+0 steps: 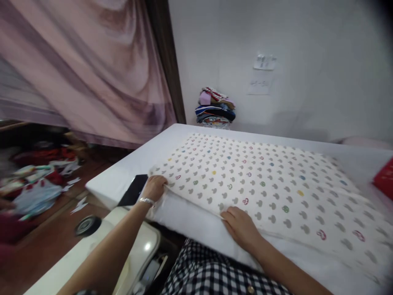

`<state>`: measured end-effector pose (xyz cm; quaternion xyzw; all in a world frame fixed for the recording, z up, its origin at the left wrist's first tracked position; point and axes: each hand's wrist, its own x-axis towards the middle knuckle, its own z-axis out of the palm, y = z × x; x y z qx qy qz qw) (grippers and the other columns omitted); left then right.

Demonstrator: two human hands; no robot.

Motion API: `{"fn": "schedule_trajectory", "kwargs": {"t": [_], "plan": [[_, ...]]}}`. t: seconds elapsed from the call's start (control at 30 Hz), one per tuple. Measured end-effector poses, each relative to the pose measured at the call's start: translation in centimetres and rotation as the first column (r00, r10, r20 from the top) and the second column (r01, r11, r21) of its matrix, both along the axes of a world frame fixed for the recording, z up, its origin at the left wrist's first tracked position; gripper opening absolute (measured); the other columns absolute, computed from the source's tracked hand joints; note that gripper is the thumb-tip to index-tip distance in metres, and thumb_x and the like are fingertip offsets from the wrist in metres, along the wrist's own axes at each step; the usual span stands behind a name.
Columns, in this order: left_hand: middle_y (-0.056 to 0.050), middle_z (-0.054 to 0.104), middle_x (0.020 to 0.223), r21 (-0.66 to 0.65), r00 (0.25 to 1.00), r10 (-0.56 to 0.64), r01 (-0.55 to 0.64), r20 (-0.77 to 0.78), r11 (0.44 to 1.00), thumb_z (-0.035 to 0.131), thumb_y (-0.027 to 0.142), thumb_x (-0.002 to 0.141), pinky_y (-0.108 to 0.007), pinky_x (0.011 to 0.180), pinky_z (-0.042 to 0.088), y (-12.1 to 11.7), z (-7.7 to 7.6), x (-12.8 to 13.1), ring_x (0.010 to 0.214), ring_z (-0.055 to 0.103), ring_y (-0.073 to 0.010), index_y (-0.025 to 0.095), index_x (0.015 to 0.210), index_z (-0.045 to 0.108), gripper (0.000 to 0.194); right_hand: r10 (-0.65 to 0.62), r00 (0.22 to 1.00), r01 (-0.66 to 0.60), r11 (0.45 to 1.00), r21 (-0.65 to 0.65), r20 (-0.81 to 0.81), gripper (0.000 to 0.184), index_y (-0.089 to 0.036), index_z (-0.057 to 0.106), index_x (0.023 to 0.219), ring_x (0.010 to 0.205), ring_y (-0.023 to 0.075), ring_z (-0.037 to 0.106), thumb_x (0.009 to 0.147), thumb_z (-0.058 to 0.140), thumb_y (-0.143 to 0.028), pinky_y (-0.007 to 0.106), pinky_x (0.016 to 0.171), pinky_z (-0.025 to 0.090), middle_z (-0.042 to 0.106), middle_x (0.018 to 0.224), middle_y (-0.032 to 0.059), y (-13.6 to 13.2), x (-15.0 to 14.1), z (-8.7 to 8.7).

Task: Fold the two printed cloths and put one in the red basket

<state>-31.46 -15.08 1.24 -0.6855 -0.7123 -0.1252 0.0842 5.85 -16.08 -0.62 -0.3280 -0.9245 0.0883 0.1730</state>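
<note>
Head view, patterned cloth (254,184), long axis sideways

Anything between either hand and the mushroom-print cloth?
Nothing visible. The left hand and right hand both hold the near edge of the mushroom-print cloth. The black item sits beside the left hand, and the cream machine is below the left forearm; neither comes between.

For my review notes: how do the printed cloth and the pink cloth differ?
The printed cloth lies spread on the white table; the pink cloth hangs in folds. The printed cloth is off-white with small mushroom shapes, while the pink cloth has a mauve lower band. Both are fabric.
</note>
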Motion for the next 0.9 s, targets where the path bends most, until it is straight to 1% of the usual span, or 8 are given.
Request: {"fn": "schedule_trajectory", "kwargs": {"t": [0.1, 0.23, 0.3, 0.4, 0.5, 0.6, 0.8, 0.9], "plan": [[-0.006, 0.063, 0.1, 0.074, 0.997, 0.076, -0.076, 0.01, 0.994, 0.041, 0.009, 0.066, -0.037, 0.093, 0.032, -1.3, 0.0, 0.8, 0.102, 0.052, -0.0215, 0.019, 0.092, 0.061, 0.034, 0.023, 1.0, -0.023, 1.0, 0.004, -0.021, 0.019, -0.019, 0.057, 0.094, 0.078, 0.0167, 0.05, 0.087, 0.039, -0.02, 0.029, 0.067, 0.04, 0.055, 0.085, 0.0053, 0.1, 0.2, -0.5], [-0.008, 0.06, 0.103, 0.161, 0.928, 0.346, -0.366, 0.135, 0.917, 0.048, 0.023, 0.072, -0.034, 0.083, 0.039, -2.8, -0.1, 1.3, 0.099, 0.051, -0.0232, 0.017, 0.098, 0.057, 0.028, 0.047, 0.998, -0.046, 0.999, 0.02, -0.044, 0.022, -0.02, 0.057, 0.097, 0.077, 0.017, 0.051, 0.088, 0.037, -0.022, 0.03, 0.067, 0.041, 0.055, 0.085, 0.0056, 0.2, 0.4, -1.1], [-0.008, 0.061, 0.094, 0.108, 0.862, 0.461, -0.489, 0.209, 0.866, 0.05, 0.034, 0.074, -0.032, 0.075, 0.041, -3.3, -0.1, 1.6, 0.09, 0.054, -0.0223, 0.017, 0.09, 0.058, 0.025, 0.052, 0.997, -0.05, 0.998, 0.031, -0.053, 0.022, -0.021, 0.057, 0.098, 0.078, 0.0176, 0.052, 0.089, 0.037, -0.022, 0.031, 0.067, 0.042, 0.055, 0.086, 0.0058, 0.2, 0.5, -1.2], [-0.005, 0.063, 0.083, -0.082, 0.759, 0.579, -0.584, 0.296, 0.808, 0.048, 0.045, 0.075, -0.028, 0.068, 0.04, -3.4, 0.1, 2.0, 0.082, 0.056, -0.0206, 0.019, 0.075, 0.059, 0.027, 0.055, 0.995, -0.051, 0.997, 0.058, -0.08, 0.022, -0.022, 0.057, 0.098, 0.079, 0.0176, 0.053, 0.089, 0.038, -0.024, 0.03, 0.067, 0.043, 0.056, 0.087, 0.0057, 0.1, 0.5, -1.2], [-0.005, 0.066, 0.085, -0.222, 0.671, 0.623, -0.589, 0.401, 0.777, 0.046, 0.046, 0.076, -0.026, 0.065, 0.039, -2.9, 0.5, 2.4, 0.083, 0.057, -0.02, 0.021, 0.076, 0.063, 0.03, 0.051, 0.993, -0.044, 0.997, 0.071, -0.103, 0.021, -0.023, 0.058, 0.098, 0.08, 0.0173, 0.054, 0.088, 0.039, -0.025, 0.029, 0.066, 0.043, 0.057, 0.087, 0.005, 0.1, 0.6, -1.3], [-0.004, 0.067, 0.083, -0.265, 0.638, 0.607, -0.555, 0.474, 0.789, 0.044, 0.041, 0.078, -0.024, 0.062, 0.038, -2.4, 0.7, 2.7, 0.079, 0.058, -0.0182, 0.02, 0.077, 0.065, 0.029, 0.045, 0.994, -0.04, 0.998, 0.056, -0.1, 0.021, -0.023, 0.058, 0.099, 0.081, 0.0172, 0.055, 0.087, 0.04, -0.024, 0.029, 0.067, 0.044, 0.057, 0.087, 0.0044, 0.2, 0.7, -1.4], [-0.002, 0.067, 0.071, -0.356, 0.549, 0.606, -0.498, 0.576, 0.79, 0.042, 0.032, 0.078, -0.021, 0.048, 0.038, -1.8, 0.5, 3.2, 0.049, 0.052, -0.0099, 0.018, 0.073, 0.065, 0.028, 0.048, 0.993, -0.045, 0.998, 0.037, -0.109, 0.021, -0.023, 0.057, 0.099, 0.08, 0.0171, 0.055, 0.087, 0.04, -0.024, 0.029, 0.066, 0.045, 0.057, 0.088, 0.0046, 0.1, 0.8, -1.2], [-0.002, 0.067, 0.07, -0.38, 0.514, 0.616, -0.495, 0.597, 0.782, 0.044, 0.032, 0.076, -0.021, 0.046, 0.038, -1.6, 0.7, 3.4, 0.046, 0.051, -0.0096, 0.019, 0.071, 0.065, 0.025, 0.049, 0.991, -0.045, 0.998, 0.042, -0.121, 0.021, -0.024, 0.058, 0.099, 0.08, 0.017, 0.055, 0.087, 0.04, -0.024, 0.029, 0.066, 0.045, 0.058, 0.087, 0.0044, 0.0, 0.8, -1.1]]}}
